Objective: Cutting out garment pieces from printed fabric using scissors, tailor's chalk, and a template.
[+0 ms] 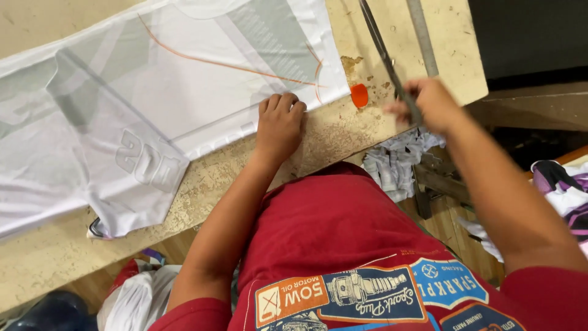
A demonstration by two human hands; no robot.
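Pressing knuckles-down, the left hand [280,121] lies curled on the near edge of the fabric [153,98], fingers folded under; it pins the cloth rather than gripping it. The fabric is a white, pale-grey-patterned sheet spread flat over the desk [334,138], reaching from the far left to just short of the desk's right part. An orange line [226,63] is drawn across it, bending down near its right edge. A smaller cut piece [116,153] of the same cloth lies on top at the left, its lower corner hanging past the desk's front edge.

The right hand [429,104] is closed around a long, dark, thin tool [386,58], blurred so its kind cannot be told; the tool slants up and away over the bare desk top. Beside it, farther right, a grey metal bar [421,34] runs toward the far edge. An orange chalk [359,95] lies on the desk between the hands, just off the fabric's right corner.

Open desk shows along the front edge under the left wrist, worn and pitted, and in the strip to the right of the fabric. Below the right hand, off the desk's edge, sits a heap of scraps [398,162]. More cloth [560,184] lies at far right.
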